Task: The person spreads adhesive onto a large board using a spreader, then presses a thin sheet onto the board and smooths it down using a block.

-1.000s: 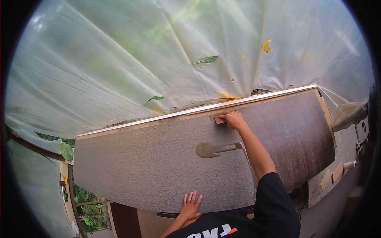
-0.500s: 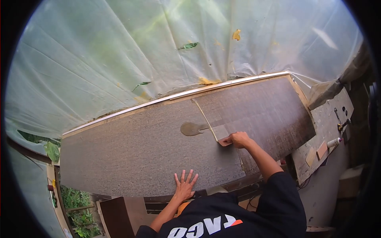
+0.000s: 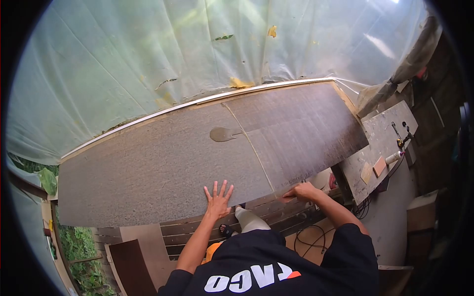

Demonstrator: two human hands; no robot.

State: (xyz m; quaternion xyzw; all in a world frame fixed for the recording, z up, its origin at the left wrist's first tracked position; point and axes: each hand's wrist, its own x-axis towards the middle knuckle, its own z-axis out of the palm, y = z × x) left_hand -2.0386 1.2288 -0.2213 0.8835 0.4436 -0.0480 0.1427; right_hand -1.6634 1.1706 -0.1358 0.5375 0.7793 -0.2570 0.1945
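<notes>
A long dark board (image 3: 148, 167) lies across the view, its right part smoother and shinier. A thin pale line (image 3: 252, 143) of paste crosses it from the back edge to the front edge. Left of that line is a round greenish-brown puddle (image 3: 223, 134) with a tail. My left hand (image 3: 218, 203) rests on the board near its front edge, fingers spread and nothing in it. At the front edge, by the near end of the line, my right hand (image 3: 301, 192) is closed round a flat spreader (image 3: 286, 198), mostly hidden by the fingers.
Plastic sheeting (image 3: 148, 59) hangs behind the board. On a side bench (image 3: 368, 148) at the right are a tube (image 3: 393, 157), a reddish block (image 3: 379, 166) and a tool (image 3: 399, 140). Cables (image 3: 316, 239) lie below; a brown panel (image 3: 131, 266) stands at lower left.
My right hand has drawn the spreader toward me to the front edge, and the pale line now spans the board. My left hand stays spread on the board. The view has shifted.
</notes>
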